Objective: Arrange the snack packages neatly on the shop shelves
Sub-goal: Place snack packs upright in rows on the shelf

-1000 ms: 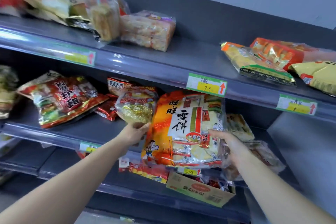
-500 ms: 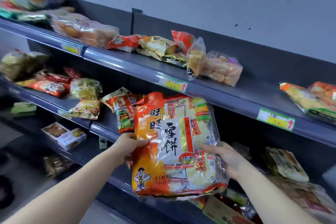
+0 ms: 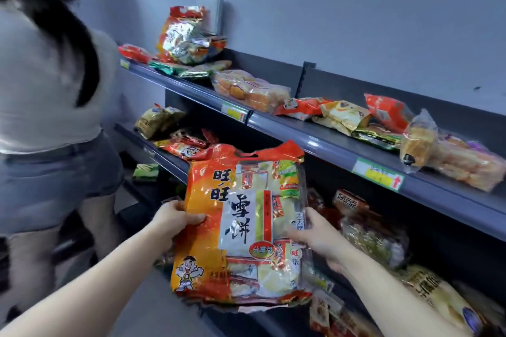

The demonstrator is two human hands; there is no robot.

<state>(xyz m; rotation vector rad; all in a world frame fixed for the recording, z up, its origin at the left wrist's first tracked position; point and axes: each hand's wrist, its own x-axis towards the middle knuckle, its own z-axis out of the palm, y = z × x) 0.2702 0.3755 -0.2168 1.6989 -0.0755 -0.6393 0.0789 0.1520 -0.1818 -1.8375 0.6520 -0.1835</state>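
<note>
Grey shelves (image 3: 315, 142) behind, left hand (image 3: 175, 217) and right hand (image 3: 319, 238) grip the snack bag (image 3: 241, 216) between them.

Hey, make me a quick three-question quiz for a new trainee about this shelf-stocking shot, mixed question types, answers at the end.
1. True or false: the left hand and the right hand both grip the big orange rice cracker bag.
2. Where is that bag? A) lying on the top shelf B) held up in front of the shelves C) on the floor
3. Fill in: the green-and-yellow price tag on the shelf edge shows a red ____.
Key: 1 true; 2 B; 3 arrow.
</note>
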